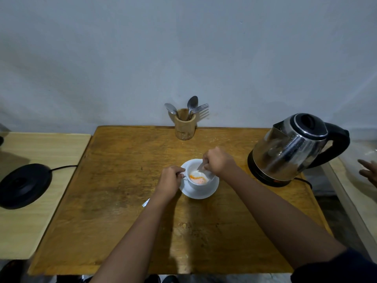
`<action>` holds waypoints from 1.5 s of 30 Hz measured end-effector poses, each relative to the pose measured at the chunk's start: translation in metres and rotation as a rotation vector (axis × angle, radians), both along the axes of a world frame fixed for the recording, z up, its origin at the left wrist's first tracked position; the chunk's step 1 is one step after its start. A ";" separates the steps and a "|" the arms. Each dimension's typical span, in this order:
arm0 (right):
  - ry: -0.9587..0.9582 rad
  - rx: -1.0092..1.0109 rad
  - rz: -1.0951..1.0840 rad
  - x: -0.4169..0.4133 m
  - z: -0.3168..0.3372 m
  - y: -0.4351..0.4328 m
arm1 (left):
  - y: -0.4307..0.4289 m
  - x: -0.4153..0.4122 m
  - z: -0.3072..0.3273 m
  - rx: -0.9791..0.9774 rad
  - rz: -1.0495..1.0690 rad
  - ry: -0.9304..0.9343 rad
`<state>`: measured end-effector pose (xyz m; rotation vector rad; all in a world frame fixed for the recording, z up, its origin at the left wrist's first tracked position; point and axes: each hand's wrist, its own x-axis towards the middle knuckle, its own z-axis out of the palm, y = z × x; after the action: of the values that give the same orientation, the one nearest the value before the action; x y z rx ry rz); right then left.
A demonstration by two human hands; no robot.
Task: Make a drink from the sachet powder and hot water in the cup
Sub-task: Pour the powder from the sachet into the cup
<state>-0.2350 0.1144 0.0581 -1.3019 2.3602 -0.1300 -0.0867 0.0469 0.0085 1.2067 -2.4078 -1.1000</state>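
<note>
Here we are over the wooden counter (122,201), and both hands are right at the cup (199,181). The white cup sits on its saucer (201,194) near the middle of the counter. The left hand (170,180) is closed on the cup's handle. The right hand (218,161) pinches the sachet (206,171), tilted mouth-down over the cup's rim, fingers clamped on its upper end. Inside the cup there's orange powder (196,179) lying against the white bottom.

A small white scrap (146,203) peeks out from under the left forearm; can't tell what it is. To the right, close by the saucer, stands the steel kettle (293,150) on a base, lid down, black handle pointing right. At the back edge, a wooden holder (185,124) carries spoons (192,104) and a fork (202,107). Off to the left, on a paler table (40,144), lies a black round base (24,185) with its cord. At the far right edge, another person's fingers (368,172) are spread open.
</note>
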 end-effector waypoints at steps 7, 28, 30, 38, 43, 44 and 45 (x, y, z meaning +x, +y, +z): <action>-0.140 -0.059 -0.136 -0.003 -0.004 0.006 | -0.001 0.002 -0.002 -0.010 -0.009 0.009; -0.356 -0.223 -0.380 -0.004 -0.006 0.012 | 0.004 -0.006 -0.003 0.114 0.155 0.052; -0.445 -0.280 -0.413 -0.002 -0.002 0.012 | 0.005 -0.006 -0.001 0.153 0.191 0.083; -0.700 -0.451 -0.387 0.036 0.017 0.002 | 0.003 0.013 0.033 0.597 0.303 0.523; -0.668 -0.387 -0.318 0.082 0.000 -0.012 | -0.014 0.059 0.024 0.518 0.343 0.458; -0.639 -0.357 -0.310 0.092 -0.006 -0.016 | -0.017 0.068 0.020 0.498 0.341 0.429; -0.573 -0.326 -0.291 0.102 -0.015 -0.019 | -0.019 0.077 0.017 0.473 0.342 0.395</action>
<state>-0.1334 0.0954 0.0434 -0.8773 2.0499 -0.8833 -0.0102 0.0279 0.0250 1.3125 -1.6273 -1.6551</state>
